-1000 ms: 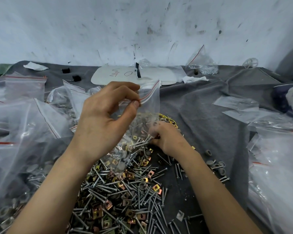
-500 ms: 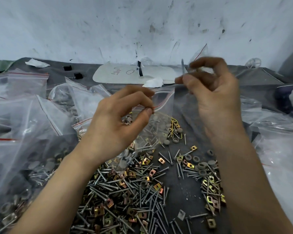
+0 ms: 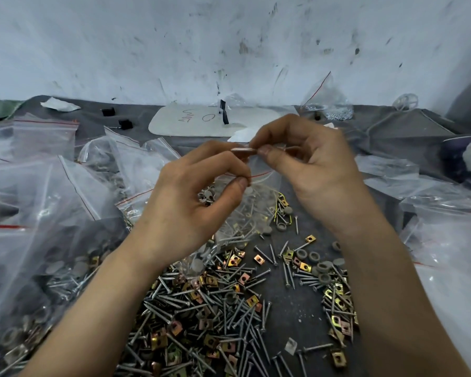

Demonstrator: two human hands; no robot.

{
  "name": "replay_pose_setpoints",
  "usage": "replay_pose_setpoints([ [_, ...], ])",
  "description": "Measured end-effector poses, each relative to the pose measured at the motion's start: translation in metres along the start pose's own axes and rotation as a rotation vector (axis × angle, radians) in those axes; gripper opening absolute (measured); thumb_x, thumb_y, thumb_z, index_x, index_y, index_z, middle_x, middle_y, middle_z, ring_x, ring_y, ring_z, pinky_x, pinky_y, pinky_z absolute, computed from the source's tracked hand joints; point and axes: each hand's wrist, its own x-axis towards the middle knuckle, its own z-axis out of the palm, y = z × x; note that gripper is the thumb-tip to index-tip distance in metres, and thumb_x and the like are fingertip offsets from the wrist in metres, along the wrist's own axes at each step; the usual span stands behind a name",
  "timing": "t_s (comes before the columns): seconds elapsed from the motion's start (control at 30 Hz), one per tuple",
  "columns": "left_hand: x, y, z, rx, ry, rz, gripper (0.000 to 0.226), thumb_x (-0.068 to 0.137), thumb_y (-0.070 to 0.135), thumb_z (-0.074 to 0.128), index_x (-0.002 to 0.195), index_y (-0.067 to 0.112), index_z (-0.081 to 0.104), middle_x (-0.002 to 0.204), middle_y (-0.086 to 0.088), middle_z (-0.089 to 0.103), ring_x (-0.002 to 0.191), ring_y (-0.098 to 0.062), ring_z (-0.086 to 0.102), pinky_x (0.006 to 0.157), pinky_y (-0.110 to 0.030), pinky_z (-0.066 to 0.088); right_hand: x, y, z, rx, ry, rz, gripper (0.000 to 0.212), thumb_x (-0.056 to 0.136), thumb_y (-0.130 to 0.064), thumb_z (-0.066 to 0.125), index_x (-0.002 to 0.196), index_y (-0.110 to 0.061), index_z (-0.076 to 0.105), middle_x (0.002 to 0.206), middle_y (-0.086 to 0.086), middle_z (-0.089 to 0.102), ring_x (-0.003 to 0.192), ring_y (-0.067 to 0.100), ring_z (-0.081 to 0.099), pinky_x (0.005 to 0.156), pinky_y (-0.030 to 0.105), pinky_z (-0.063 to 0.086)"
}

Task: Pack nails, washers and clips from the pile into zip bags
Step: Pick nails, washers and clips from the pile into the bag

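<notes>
Now left hand (image 3: 191, 205), right hand (image 3: 320, 172) both pinch zip bag (image 3: 260, 187) rim above pile (image 3: 215, 308).

Soft, even light falls from above, casting only faint shadows under the hands (image 3: 259, 180). Glare streaks the plastic bags (image 3: 38, 202) at both sides. Wide-angle distortion bends the wall (image 3: 229, 44) and worktop (image 3: 408, 131) edges; the fingertips (image 3: 264, 151) are slightly blurred.

Silver-grey nails (image 3: 230, 317), brassy gold clips (image 3: 252, 301) and dull grey washers (image 3: 323, 267) lie on dark grey cloth (image 3: 297, 308); the clear bag (image 3: 253, 197) has a red zip line.
</notes>
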Motion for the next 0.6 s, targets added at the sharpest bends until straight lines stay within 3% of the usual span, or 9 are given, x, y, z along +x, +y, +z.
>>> replay_pose_setpoints([
  [0.07,0.000,-0.001,0.000,-0.009,0.009,-0.006,0.021,0.091,0.024,0.054,0.088,0.009,0.068,0.111,0.000,0.064,0.107,-0.011,0.062,0.082,-0.023,0.043,0.000,0.001,-0.003,-0.019,0.017,0.012,0.015,0.084,-0.010,0.062,0.082,-0.024,0.068,0.085,-0.006,0.071,0.085,0.011,0.065,0.078,0.032,0.049],
  [0.17,0.000,-0.004,-0.001,-0.026,0.034,-0.011,0.021,0.091,0.023,0.054,0.087,0.009,0.068,0.113,0.002,0.065,0.108,-0.011,0.062,0.079,-0.026,0.046,0.002,0.006,-0.007,0.060,0.131,0.048,0.017,0.083,-0.014,0.060,0.078,-0.027,0.068,0.081,-0.013,0.070,0.081,0.001,0.062,0.076,0.020,0.046],
  [0.27,-0.001,-0.006,-0.001,-0.057,0.059,-0.023,0.020,0.090,0.024,0.054,0.088,0.009,0.068,0.114,0.003,0.065,0.108,-0.015,0.064,0.078,-0.042,0.053,0.005,0.025,-0.013,-0.029,0.204,0.190,0.029,0.085,-0.002,0.056,0.075,-0.028,0.063,0.073,-0.011,0.066,0.068,0.003,0.059,0.067,0.021,0.047],
  [0.33,-0.001,-0.007,-0.001,-0.064,0.068,-0.022,0.020,0.090,0.024,0.054,0.088,0.009,0.068,0.115,0.003,0.065,0.109,-0.017,0.064,0.082,-0.049,0.053,0.004,0.043,-0.014,-0.260,0.017,0.392,0.032,0.087,-0.001,0.058,0.071,-0.029,0.060,0.072,-0.005,0.062,0.064,0.009,0.056,0.061,0.024,0.045],
  [0.43,-0.001,-0.009,-0.001,-0.066,0.063,-0.025,0.021,0.090,0.024,0.054,0.089,0.009,0.068,0.115,0.001,0.065,0.110,-0.017,0.064,0.085,-0.050,0.053,-0.003,0.067,-0.001,-0.586,-0.391,0.595,0.029,0.086,-0.007,0.063,0.067,-0.029,0.059,0.075,-0.005,0.062,0.069,0.011,0.059,0.068,0.022,0.044],
  [0.53,-0.001,-0.009,-0.001,-0.075,0.058,-0.032,0.019,0.090,0.025,0.054,0.088,0.012,0.067,0.115,0.001,0.065,0.110,-0.018,0.063,0.084,-0.051,0.053,-0.008,0.083,0.017,-0.763,-0.504,0.612,0.017,0.084,-0.006,0.064,0.084,-0.022,0.070,0.099,0.004,0.068,0.093,0.021,0.064,0.077,0.021,0.045],
  [0.6,-0.001,-0.008,-0.002,-0.090,0.056,-0.039,0.015,0.090,0.026,0.054,0.087,0.019,0.067,0.115,0.003,0.065,0.110,-0.019,0.063,0.082,-0.052,0.052,-0.011,0.089,0.024,-0.794,-0.497,0.621,0.021,0.084,-0.007,0.062,0.100,-0.018,0.069,0.109,0.008,0.065,0.103,0.028,0.061,0.086,0.028,0.048],
])
